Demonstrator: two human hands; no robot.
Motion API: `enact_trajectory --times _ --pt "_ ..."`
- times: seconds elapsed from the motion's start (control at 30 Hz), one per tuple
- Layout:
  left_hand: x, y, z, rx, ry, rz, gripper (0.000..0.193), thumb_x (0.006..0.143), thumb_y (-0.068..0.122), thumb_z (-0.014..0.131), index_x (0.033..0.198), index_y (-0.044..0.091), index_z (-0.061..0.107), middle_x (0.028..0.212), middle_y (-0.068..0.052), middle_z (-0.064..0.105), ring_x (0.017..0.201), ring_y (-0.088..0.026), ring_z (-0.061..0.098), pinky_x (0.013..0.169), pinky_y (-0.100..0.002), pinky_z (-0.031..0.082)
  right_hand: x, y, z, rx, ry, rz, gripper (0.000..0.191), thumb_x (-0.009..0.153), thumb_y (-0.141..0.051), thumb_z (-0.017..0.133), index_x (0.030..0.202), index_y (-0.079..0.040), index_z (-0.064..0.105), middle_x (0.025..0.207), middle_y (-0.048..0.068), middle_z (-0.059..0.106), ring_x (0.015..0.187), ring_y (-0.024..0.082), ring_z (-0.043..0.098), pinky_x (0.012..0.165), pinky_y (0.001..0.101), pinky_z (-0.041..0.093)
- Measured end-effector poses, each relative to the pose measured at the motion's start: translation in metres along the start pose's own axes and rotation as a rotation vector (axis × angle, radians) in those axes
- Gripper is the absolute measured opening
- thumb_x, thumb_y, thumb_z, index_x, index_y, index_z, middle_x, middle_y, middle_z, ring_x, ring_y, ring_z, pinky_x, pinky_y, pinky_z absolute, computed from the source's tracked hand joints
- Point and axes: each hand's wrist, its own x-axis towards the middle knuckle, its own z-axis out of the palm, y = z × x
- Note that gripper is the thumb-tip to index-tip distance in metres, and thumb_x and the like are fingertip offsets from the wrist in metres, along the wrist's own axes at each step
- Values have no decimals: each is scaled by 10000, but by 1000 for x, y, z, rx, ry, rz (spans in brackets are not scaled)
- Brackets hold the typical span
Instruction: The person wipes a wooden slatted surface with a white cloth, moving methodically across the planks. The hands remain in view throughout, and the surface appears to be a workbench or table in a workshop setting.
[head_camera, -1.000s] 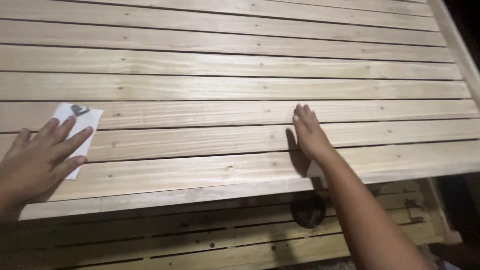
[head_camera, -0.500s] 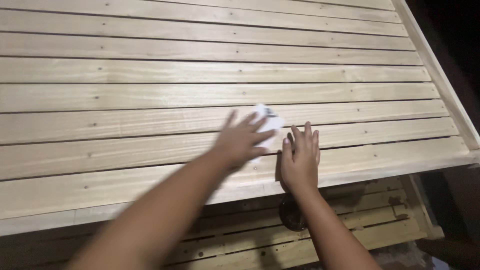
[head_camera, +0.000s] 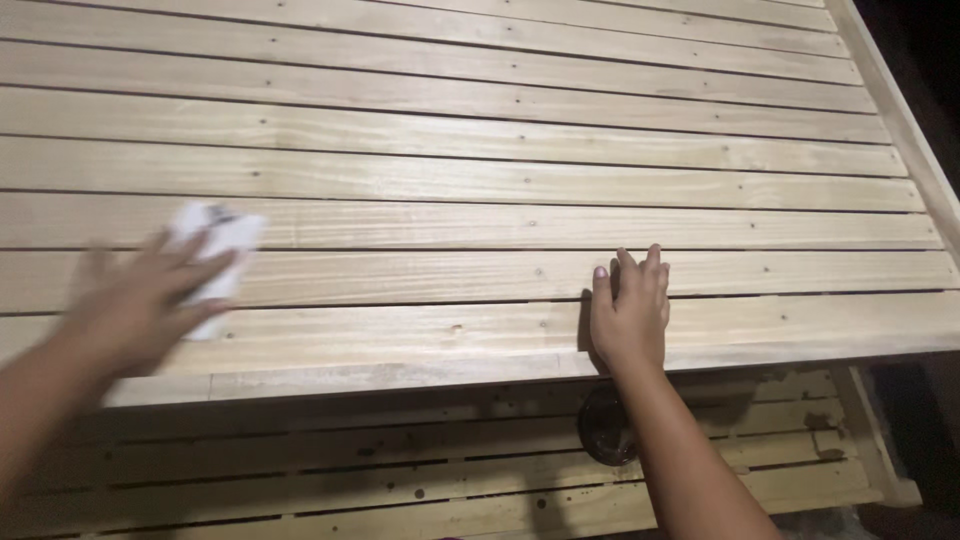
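A wide surface of pale wooden slats (head_camera: 480, 150) fills the view. My left hand (head_camera: 140, 300) is blurred at the left and presses a white folded sheet (head_camera: 215, 245), likely sandpaper or cloth, flat on a slat near the front edge. My right hand (head_camera: 630, 315) lies flat, fingers together, on the front slats right of centre, holding nothing.
Below the front edge runs a lower slatted shelf (head_camera: 420, 470) with a small dark round object (head_camera: 605, 440) on it. A raised wooden side rail (head_camera: 900, 110) borders the right; beyond it is dark.
My left hand swept the white sheet from the middle, beside my right hand, back to the left. My right hand stayed pressed on the front slats.
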Motion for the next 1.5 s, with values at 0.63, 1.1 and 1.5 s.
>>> enact_trajectory --times 0.63,1.1,1.5 --pt "83 288 -27 -410 85 531 641 907 581 574 1510 422 424 1683 46 212 1564 -221 156 1237 -578 -19 -1 -5 -5 -16 -50 5 568 1031 -447 447 1465 -89 518 1673 242 197 1547 437 145 1210 544 176" --pt "21 39 0 -140 89 254 665 950 575 396 1591 438 283 1741 -32 16 1560 -310 29 1167 -629 -53 2 -5 -4 0 -34 9 575 1032 -452 436 1481 -101 513 1670 230 216 1547 437 152 1211 554 172" --pt "100 335 -32 -287 76 609 596 946 584 496 1516 446 391 1678 69 198 1562 -201 146 1233 -579 -9 -3 -4 -5 69 9 -19 568 1054 -452 377 1477 -103 526 1662 215 265 1547 439 170 1216 552 165"
